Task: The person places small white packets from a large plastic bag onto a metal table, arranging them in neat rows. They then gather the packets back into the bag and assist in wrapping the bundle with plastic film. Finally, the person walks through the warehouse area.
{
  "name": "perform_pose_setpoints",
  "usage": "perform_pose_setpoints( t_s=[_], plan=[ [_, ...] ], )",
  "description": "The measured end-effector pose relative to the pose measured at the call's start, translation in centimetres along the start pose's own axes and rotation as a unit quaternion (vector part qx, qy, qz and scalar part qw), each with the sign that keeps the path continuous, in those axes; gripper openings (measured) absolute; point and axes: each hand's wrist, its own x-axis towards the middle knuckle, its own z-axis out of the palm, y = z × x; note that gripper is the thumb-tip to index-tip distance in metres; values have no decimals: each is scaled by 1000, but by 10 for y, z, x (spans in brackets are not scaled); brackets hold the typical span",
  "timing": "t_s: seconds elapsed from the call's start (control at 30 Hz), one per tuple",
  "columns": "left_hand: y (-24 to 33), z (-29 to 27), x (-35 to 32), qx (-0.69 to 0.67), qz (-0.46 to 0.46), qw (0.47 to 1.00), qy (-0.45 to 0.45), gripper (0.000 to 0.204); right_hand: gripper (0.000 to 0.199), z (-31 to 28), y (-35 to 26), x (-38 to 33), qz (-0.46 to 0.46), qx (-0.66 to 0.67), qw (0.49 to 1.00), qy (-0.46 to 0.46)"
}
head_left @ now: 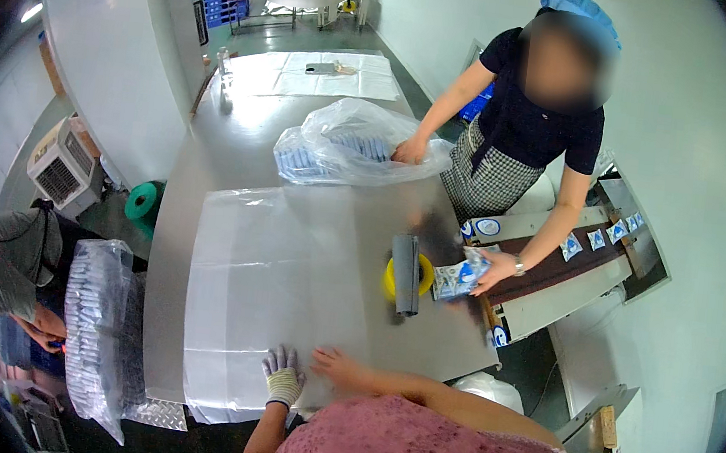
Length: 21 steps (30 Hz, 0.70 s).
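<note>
A large clear plastic bag lies flat and creased on the metal table in front of me. My left hand, in a pale knitted glove with a yellowish cuff, rests on its near part with the fingers spread. Beside it, my bare right hand reaches in from the right over the sheet's near right part. Its fingers are stretched out, slightly blurred, and hold nothing. Farther off, a co-worker's one hand touches an open plastic bag filled with rows of small blue-and-white packets; their other hand grips several packets.
Right of the flat bag, a grey bar-shaped object lies over a yellow tape roll. A conveyor carries packets at the right. At left, another person bends near a tall filled bag. A green roll stands by the table.
</note>
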Motion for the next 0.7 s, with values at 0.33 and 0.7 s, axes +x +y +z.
perform_pose_setpoints(
  t_s=[0.33,0.7],
  plan=[
    [43,16,-23,-16,-1,1000,3,68,69,5,30,-12,-32,-31,999,7],
    [58,13,-22,-18,22,1000,-10,66,74,-12,46,-16,-40,4,999,36]
  ],
)
